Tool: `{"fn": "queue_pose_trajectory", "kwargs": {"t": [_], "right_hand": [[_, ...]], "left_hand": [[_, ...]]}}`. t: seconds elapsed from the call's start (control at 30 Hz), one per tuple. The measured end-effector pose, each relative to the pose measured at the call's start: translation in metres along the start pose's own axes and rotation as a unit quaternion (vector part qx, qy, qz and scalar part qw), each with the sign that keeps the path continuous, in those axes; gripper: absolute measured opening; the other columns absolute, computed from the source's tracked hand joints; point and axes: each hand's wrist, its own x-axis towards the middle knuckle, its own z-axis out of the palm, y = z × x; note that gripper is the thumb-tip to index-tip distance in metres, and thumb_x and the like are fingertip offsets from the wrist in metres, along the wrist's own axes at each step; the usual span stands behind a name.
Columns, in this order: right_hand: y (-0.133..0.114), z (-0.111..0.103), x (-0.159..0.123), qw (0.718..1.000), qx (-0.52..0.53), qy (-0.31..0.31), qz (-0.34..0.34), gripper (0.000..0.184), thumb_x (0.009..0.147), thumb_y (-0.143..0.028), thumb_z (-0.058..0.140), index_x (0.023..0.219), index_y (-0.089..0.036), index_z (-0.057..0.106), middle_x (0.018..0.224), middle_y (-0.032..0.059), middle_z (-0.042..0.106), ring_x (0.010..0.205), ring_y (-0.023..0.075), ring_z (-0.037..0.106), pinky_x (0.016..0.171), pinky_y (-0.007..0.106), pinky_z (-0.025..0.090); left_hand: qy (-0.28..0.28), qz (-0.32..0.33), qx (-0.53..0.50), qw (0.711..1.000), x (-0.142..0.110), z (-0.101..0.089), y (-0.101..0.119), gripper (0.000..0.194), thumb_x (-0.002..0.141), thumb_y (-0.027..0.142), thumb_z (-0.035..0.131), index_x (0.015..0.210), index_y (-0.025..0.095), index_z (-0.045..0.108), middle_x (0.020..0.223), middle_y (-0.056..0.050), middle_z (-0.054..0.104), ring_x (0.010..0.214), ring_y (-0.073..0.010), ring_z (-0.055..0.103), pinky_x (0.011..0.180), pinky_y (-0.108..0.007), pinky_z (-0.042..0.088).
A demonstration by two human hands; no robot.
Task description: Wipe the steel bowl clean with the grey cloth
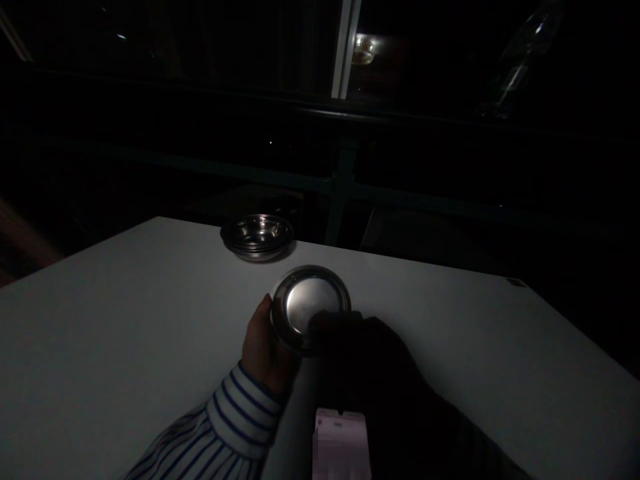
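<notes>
A small shiny steel bowl (306, 293) is held above the white table, its round inside facing me. My left hand (263, 350), in a blue-and-white striped cuff, grips the bowl's left side and lower edge from beneath. Deep in shadow, my right hand (370, 353) is closed at the bowl's lower right, with a fingertip or thumb over the inside. The rest of its fingers are hard to make out. Beyond the hands, a stack of steel bowls (257, 250) rests near the table's far edge.
The white table (150, 320) spreads to both sides. Low in the view, a phone (343, 443) with a lit screen shows below my hands. Past the table are dark green rails (343, 180) and a pale upright post (346, 50). The surroundings are very dark.
</notes>
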Motion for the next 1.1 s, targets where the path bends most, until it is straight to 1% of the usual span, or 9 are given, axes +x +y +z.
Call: {"fn": "queue_pose_trajectory", "kwargs": {"t": [0.13, 0.2, 0.4, 0.5, 0.67, 0.8, 0.97, 1.03, 1.1], "right_hand": [[0.007, -0.007, 0.000, 0.998, -0.036, 0.044, -0.010, 0.028, 0.089, -0.017, 0.035, 0.110, -0.015, 0.052, 0.099, 0.0074, 0.063, 0.082, 0.0173, 0.052, 0.065, 0.032, 0.036], [0.010, -0.011, 0.001, 0.998, -0.036, 0.039, -0.015, 0.028, 0.087, -0.016, 0.038, 0.111, -0.013, 0.052, 0.102, 0.0083, 0.062, 0.083, 0.0184, 0.052, 0.067, 0.033, 0.037], [0.016, -0.021, 0.006, 0.998, -0.044, 0.040, -0.022, 0.026, 0.084, -0.010, 0.040, 0.104, -0.013, 0.056, 0.108, 0.0058, 0.062, 0.073, 0.0168, 0.049, 0.060, 0.032, 0.036], [0.011, -0.017, 0.005, 0.998, -0.049, 0.025, -0.008, 0.027, 0.084, -0.011, 0.039, 0.105, -0.014, 0.056, 0.104, 0.0057, 0.063, 0.072, 0.0165, 0.050, 0.061, 0.032, 0.037], [-0.005, 0.002, -0.007, 0.998, -0.057, 0.013, 0.008, 0.033, 0.085, -0.022, 0.040, 0.115, -0.018, 0.053, 0.093, 0.0080, 0.064, 0.076, 0.0191, 0.053, 0.063, 0.034, 0.039], [-0.009, 0.004, -0.010, 0.999, -0.054, -0.009, 0.001, 0.036, 0.084, -0.024, 0.042, 0.119, -0.026, 0.049, 0.096, 0.0065, 0.064, 0.077, 0.0191, 0.054, 0.067, 0.036, 0.041], [-0.001, -0.016, 0.002, 0.996, -0.088, 0.029, 0.008, 0.032, 0.082, -0.014, 0.041, 0.110, -0.018, 0.057, 0.102, 0.0071, 0.064, 0.076, 0.0189, 0.053, 0.064, 0.036, 0.040], [0.000, -0.017, 0.003, 0.995, -0.088, 0.039, 0.001, 0.033, 0.082, -0.012, 0.041, 0.110, -0.016, 0.057, 0.107, 0.0071, 0.063, 0.076, 0.0190, 0.053, 0.062, 0.035, 0.040], [-0.002, -0.011, -0.001, 0.996, -0.079, 0.036, 0.005, 0.035, 0.083, -0.013, 0.040, 0.113, -0.018, 0.055, 0.105, 0.0069, 0.063, 0.080, 0.0192, 0.054, 0.064, 0.035, 0.042]], "left_hand": [[-0.002, -0.004, -0.002, 1.000, -0.001, 0.002, 0.001, 0.030, 0.083, 0.027, 0.038, 0.091, 0.010, 0.061, 0.068, -0.008, 0.068, 0.076, -0.0234, 0.065, 0.072, -0.035, 0.052], [-0.003, -0.011, -0.009, 1.000, -0.002, 0.003, 0.002, 0.030, 0.083, 0.027, 0.038, 0.087, 0.011, 0.062, 0.067, -0.008, 0.068, 0.077, -0.0231, 0.065, 0.072, -0.035, 0.052], [-0.004, 0.007, -0.007, 1.000, -0.003, 0.004, 0.003, 0.029, 0.081, 0.026, 0.041, 0.083, 0.008, 0.064, 0.066, -0.009, 0.068, 0.078, -0.0247, 0.065, 0.074, -0.036, 0.051], [0.002, 0.015, 0.000, 1.000, -0.003, 0.003, 0.002, 0.026, 0.080, 0.024, 0.044, 0.083, 0.009, 0.064, 0.066, -0.008, 0.068, 0.073, -0.0234, 0.065, 0.072, -0.035, 0.051], [0.014, 0.020, 0.019, 1.000, -0.005, 0.003, 0.000, 0.022, 0.079, 0.024, 0.047, 0.080, 0.012, 0.064, 0.061, -0.004, 0.068, 0.059, -0.0185, 0.064, 0.069, -0.032, 0.052], [-0.003, -0.005, 0.034, 0.999, -0.008, 0.006, -0.001, 0.025, 0.079, 0.030, 0.049, 0.085, 0.013, 0.066, 0.065, -0.004, 0.069, 0.068, -0.0207, 0.065, 0.071, -0.032, 0.051], [-0.027, -0.021, 0.029, 0.999, -0.012, 0.009, -0.004, 0.027, 0.081, 0.032, 0.047, 0.078, 0.014, 0.066, 0.068, -0.005, 0.070, 0.078, -0.0222, 0.065, 0.076, -0.033, 0.050], [-0.023, -0.026, 0.037, 0.999, -0.014, 0.009, -0.005, 0.027, 0.081, 0.031, 0.047, 0.080, 0.013, 0.066, 0.070, -0.006, 0.070, 0.078, -0.0228, 0.065, 0.077, -0.034, 0.050], [-0.017, -0.028, 0.048, 0.998, -0.016, 0.009, -0.005, 0.026, 0.081, 0.030, 0.048, 0.084, 0.012, 0.066, 0.071, -0.006, 0.071, 0.078, -0.0232, 0.066, 0.078, -0.035, 0.049]]}}
